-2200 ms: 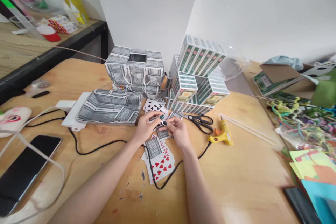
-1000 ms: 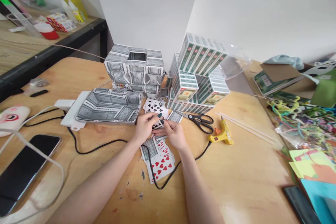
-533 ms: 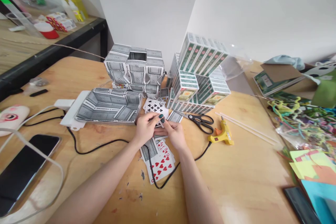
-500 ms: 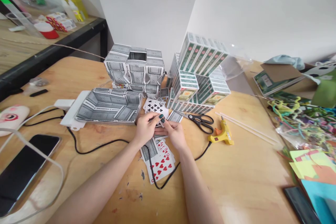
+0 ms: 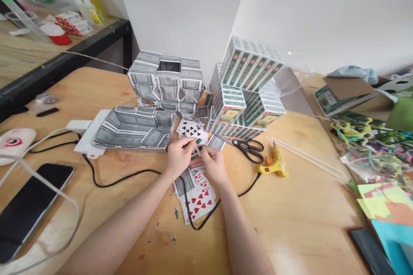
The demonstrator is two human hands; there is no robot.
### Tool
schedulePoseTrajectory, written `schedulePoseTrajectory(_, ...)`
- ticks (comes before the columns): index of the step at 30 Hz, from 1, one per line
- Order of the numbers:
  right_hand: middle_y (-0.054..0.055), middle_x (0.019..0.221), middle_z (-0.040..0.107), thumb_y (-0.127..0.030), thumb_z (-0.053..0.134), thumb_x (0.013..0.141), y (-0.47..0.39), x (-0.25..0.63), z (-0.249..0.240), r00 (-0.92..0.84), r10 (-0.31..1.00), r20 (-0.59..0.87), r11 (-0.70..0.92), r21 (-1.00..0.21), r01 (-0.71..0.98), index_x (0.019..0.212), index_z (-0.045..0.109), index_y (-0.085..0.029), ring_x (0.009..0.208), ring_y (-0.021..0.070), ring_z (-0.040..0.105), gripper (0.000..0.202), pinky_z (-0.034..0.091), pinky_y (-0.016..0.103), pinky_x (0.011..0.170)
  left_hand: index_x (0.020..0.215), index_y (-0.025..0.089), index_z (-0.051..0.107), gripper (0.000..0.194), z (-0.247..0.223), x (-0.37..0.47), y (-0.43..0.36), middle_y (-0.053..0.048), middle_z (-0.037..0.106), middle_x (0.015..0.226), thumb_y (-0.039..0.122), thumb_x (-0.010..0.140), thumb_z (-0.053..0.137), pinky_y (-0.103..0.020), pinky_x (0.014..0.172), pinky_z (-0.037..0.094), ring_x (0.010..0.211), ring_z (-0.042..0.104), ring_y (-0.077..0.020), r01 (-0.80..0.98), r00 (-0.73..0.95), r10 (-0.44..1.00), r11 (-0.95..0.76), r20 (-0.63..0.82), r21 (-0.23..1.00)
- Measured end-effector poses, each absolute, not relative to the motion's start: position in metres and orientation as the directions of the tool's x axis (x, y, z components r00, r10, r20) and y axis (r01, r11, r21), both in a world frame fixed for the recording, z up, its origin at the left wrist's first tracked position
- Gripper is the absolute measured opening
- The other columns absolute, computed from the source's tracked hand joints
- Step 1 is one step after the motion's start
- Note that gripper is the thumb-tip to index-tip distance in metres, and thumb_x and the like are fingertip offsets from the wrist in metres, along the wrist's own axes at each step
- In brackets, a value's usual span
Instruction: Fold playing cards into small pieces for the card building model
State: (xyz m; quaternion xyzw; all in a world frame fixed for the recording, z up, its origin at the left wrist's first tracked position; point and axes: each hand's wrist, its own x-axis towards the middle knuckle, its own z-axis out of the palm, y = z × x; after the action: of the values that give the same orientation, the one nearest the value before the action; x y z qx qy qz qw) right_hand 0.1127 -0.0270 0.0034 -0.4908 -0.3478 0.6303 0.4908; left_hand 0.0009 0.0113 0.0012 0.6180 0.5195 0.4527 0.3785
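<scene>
My left hand and my right hand meet over loose cards, their fingertips pinched close together. Whatever is between the fingers is too small to make out. Just beyond them lies a clubs card, face up. Nearer me, heart cards are fanned on the table beside a face-down card. An open tray made of cards stands to the left of my hands. Behind it is a larger card-covered structure. Stacked green card boxes stand beyond my right hand.
Black scissors and a yellow glue gun lie right of my hands, with white sticks beyond. The gun's black cable loops over the cards. A phone lies at left, a white power strip beside the tray.
The fingertips of my two hands have drawn very slightly apart. The view has shifted a little; the objects on the table stay where they were.
</scene>
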Motion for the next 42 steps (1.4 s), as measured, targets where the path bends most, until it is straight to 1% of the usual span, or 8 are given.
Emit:
schedulePoseTrajectory(5,-0.001,0.050,0.061,-0.033,0.054,0.073,-0.026,0.113,0.005,-0.055,0.956,-0.289,-0.292,-0.916,-0.274,0.081,0.061,-0.020,0.059,0.0220,0.066,0.016,0.053,0.032,0.050,0.080,0.016,0.069,0.019,0.003,0.002,0.011,-0.004,0.071,0.081,0.030,0.076,0.057,-0.025,0.067,0.048,0.071,0.062,-0.0160,0.294,0.023,0.989,-0.145,0.145,0.945)
schedulePoseTrajectory(10,0.000,0.061,0.067,-0.022,0.049,0.069,-0.028,0.113,0.009,-0.068,0.958,-0.277,-0.285,-0.918,-0.275,0.083,0.063,-0.020,0.062,0.0201,0.067,0.019,0.054,0.031,0.054,0.081,0.016,0.069,0.020,0.002,0.001,0.011,-0.004,0.070,0.082,0.031,0.076,0.057,-0.025,0.068,0.048,0.072,0.062,-0.0158,0.295,0.021,0.991,-0.131,0.131,0.947)
schedulePoseTrajectory(18,0.003,0.073,0.069,-0.032,0.057,0.075,-0.025,0.113,0.005,0.062,0.987,-0.150,-0.124,-0.944,-0.305,0.087,0.061,-0.020,0.066,0.0198,0.067,0.018,0.056,0.035,0.065,0.084,0.016,0.064,0.018,0.002,0.000,0.013,-0.004,0.067,0.084,0.029,0.081,0.052,-0.025,0.073,0.048,0.079,0.061,-0.0148,0.283,0.037,0.960,-0.275,0.276,0.919)
schedulePoseTrajectory(21,0.004,0.075,0.069,-0.036,0.057,0.077,-0.024,0.117,-0.002,0.246,0.967,-0.065,-0.020,-0.983,-0.184,0.086,0.061,-0.019,0.068,0.0198,0.067,0.020,0.056,0.036,0.070,0.084,0.016,0.063,0.013,0.004,0.000,0.011,-0.005,0.066,0.086,0.024,0.082,0.052,-0.026,0.076,0.048,0.082,0.060,-0.0142,0.291,0.102,0.901,-0.432,0.421,0.853)
schedulePoseTrajectory(24,0.005,0.087,0.069,-0.034,0.051,0.081,-0.026,0.123,-0.009,0.387,0.915,0.110,0.098,-0.994,0.052,0.090,0.063,-0.019,0.078,0.0197,0.067,0.021,0.054,0.036,0.075,0.086,0.018,0.063,0.011,0.006,0.000,0.010,-0.004,0.066,0.086,0.020,0.081,0.054,-0.029,0.079,0.049,0.084,0.060,-0.0146,0.322,0.164,0.825,-0.563,0.541,0.761)
schedulePoseTrajectory(27,0.005,0.093,0.069,-0.029,0.045,0.085,-0.029,0.126,-0.012,0.369,0.890,0.269,0.145,-0.933,0.331,0.094,0.065,-0.021,0.083,0.0186,0.065,0.023,0.052,0.034,0.079,0.086,0.019,0.063,0.009,0.005,-0.001,0.009,-0.004,0.066,0.086,0.020,0.079,0.057,-0.030,0.079,0.049,0.085,0.061,-0.0150,0.367,0.183,0.782,-0.616,0.595,0.697)
schedulePoseTrajectory(29,0.005,0.093,0.069,-0.026,0.043,0.086,-0.030,0.126,-0.012,0.331,0.882,0.335,0.170,-0.882,0.439,0.096,0.064,-0.021,0.084,0.0181,0.065,0.025,0.051,0.033,0.079,0.085,0.019,0.064,0.008,0.004,-0.001,0.009,-0.003,0.067,0.084,0.020,0.078,0.058,-0.029,0.078,0.050,0.084,0.061,-0.0149,0.393,0.182,0.766,-0.632,0.617,0.668)
schedulePoseTrajectory(42,0.007,0.096,0.068,-0.022,0.035,0.088,-0.034,0.122,-0.005,0.226,0.910,0.349,0.123,-0.745,0.656,0.108,0.057,-0.020,0.085,0.0198,0.065,0.030,0.049,0.030,0.073,0.100,0.018,0.063,0.024,-0.004,-0.001,0.007,-0.005,0.070,0.095,0.016,0.085,0.044,-0.026,0.081,0.050,0.087,0.065,-0.0148,0.506,0.245,0.784,-0.606,0.571,0.614)
